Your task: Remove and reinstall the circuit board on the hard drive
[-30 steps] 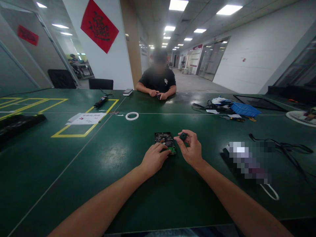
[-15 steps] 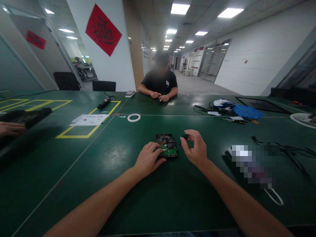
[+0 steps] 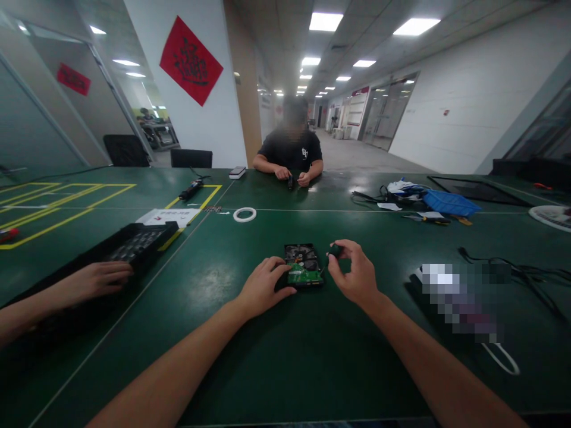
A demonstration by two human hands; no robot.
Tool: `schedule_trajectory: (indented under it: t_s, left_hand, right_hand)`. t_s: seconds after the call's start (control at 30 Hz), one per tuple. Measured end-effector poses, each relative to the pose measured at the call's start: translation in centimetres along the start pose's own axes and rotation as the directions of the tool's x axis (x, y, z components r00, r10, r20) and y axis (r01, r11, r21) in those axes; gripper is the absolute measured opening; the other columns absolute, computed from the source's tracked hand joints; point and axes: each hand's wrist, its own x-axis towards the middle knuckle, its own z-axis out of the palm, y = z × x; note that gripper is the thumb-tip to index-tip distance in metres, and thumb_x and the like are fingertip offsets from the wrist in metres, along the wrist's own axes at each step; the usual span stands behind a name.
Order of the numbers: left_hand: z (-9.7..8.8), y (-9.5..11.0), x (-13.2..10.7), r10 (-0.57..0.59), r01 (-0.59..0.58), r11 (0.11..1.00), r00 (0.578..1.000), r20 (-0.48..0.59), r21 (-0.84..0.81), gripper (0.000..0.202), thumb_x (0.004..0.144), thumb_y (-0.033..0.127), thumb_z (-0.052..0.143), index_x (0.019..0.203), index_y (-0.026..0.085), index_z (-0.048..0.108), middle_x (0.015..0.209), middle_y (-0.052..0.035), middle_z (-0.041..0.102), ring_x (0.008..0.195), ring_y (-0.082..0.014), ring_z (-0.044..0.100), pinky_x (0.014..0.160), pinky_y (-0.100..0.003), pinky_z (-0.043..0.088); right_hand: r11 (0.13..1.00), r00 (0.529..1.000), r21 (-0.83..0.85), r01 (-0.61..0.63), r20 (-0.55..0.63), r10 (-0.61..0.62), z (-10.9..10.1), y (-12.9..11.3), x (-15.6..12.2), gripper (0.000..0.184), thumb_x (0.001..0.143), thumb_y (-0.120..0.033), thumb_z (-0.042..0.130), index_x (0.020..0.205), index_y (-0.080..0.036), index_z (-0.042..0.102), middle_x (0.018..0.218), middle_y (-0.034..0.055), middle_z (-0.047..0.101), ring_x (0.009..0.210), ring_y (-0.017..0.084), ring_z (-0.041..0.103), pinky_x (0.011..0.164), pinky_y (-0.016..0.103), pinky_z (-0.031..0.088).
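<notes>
A hard drive (image 3: 302,250) lies on the green table with its circuit board (image 3: 305,274) uppermost at the near end. My left hand (image 3: 264,286) grips the drive at its left side, fingers on the board's edge and thumb at the near corner. On the other side, my right hand (image 3: 355,270) pinches a small screwdriver (image 3: 335,251) by its dark, rounded handle. Its thin shaft slants down toward the right edge of the board; I cannot tell whether the tip touches it.
A co-worker's hand (image 3: 100,278) rests on a long black tray-like case (image 3: 147,235) at left. Across the table sits another person (image 3: 289,148). A white tape roll (image 3: 245,214) lies beyond the drive. Cables (image 3: 513,261) and a blurred-out object (image 3: 459,303) are at right, a blue bag-like thing (image 3: 450,203) farther back.
The green board now sits flatter against the drive, where it was tilted before. At left, the co-worker's hand and black case have moved further into view. The screwdriver stays in my right hand.
</notes>
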Motion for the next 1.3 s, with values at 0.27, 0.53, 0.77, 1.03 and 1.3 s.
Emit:
schedule_trajectory:
  t_s: [0.27,0.53,0.77,1.03,1.3]
  left_hand:
    - [-0.2,0.3,0.0,-0.010,0.010,1.000,1.000,0.000,-0.007,0.052,0.088,0.049,0.071,0.131,0.023,0.059,0.128,-0.0108,0.056,0.116,-0.0281,0.056,0.097,-0.046,0.052]
    - [0.1,0.4,0.4,-0.008,0.008,1.000,1.000,0.001,0.021,0.051,0.088,0.051,0.070,0.129,0.023,0.059,0.134,-0.0113,0.054,0.119,-0.0304,0.054,0.100,-0.050,0.051]
    - [0.3,0.4,0.4,-0.014,0.014,1.000,1.000,0.005,0.027,0.046,0.089,0.052,0.068,0.125,0.024,0.060,0.133,-0.0110,0.055,0.119,-0.0306,0.055,0.100,-0.049,0.051]
    - [0.8,0.7,0.8,-0.028,0.029,0.999,0.999,-0.040,0.032,0.040,0.096,0.054,0.059,0.119,0.022,0.063,0.127,-0.0111,0.056,0.113,-0.0287,0.057,0.097,-0.047,0.052]
    - [1.5,0.4,0.8,-0.026,0.028,0.999,0.997,-0.071,0.026,0.030,0.099,0.044,0.057,0.118,0.021,0.062,0.125,-0.0103,0.057,0.113,-0.0271,0.056,0.098,-0.045,0.052]
  right_hand:
    - [0.995,0.997,0.075,0.066,-0.041,-0.064,0.7,0.3,0.0,0.043,0.094,-0.025,0.062,0.134,-0.028,0.046,0.131,0.0115,0.058,0.099,0.022,0.069,0.084,0.043,0.062]
    - [0.992,0.989,-0.041,0.119,-0.079,-0.122,0.5,0.3,0.3,0.038,0.092,-0.023,0.065,0.128,-0.027,0.053,0.115,0.0092,0.063,0.093,0.022,0.068,0.084,0.043,0.061]
    - [0.989,0.982,-0.013,0.148,-0.115,-0.149,0.5,0.4,0.7,0.037,0.090,-0.021,0.067,0.123,-0.025,0.050,0.121,0.0100,0.063,0.105,0.023,0.067,0.082,0.039,0.062]
    - [0.991,0.987,-0.055,0.126,-0.094,-0.131,0.1,-0.3,0.7,0.033,0.090,-0.023,0.066,0.121,-0.024,0.053,0.108,0.0083,0.057,0.084,0.018,0.065,0.075,0.037,0.061]
    - [0.993,0.989,0.042,0.111,-0.102,-0.106,1.3,0.3,0.5,0.039,0.093,-0.022,0.063,0.128,-0.026,0.045,0.134,0.0116,0.060,0.115,0.024,0.066,0.088,0.042,0.063]
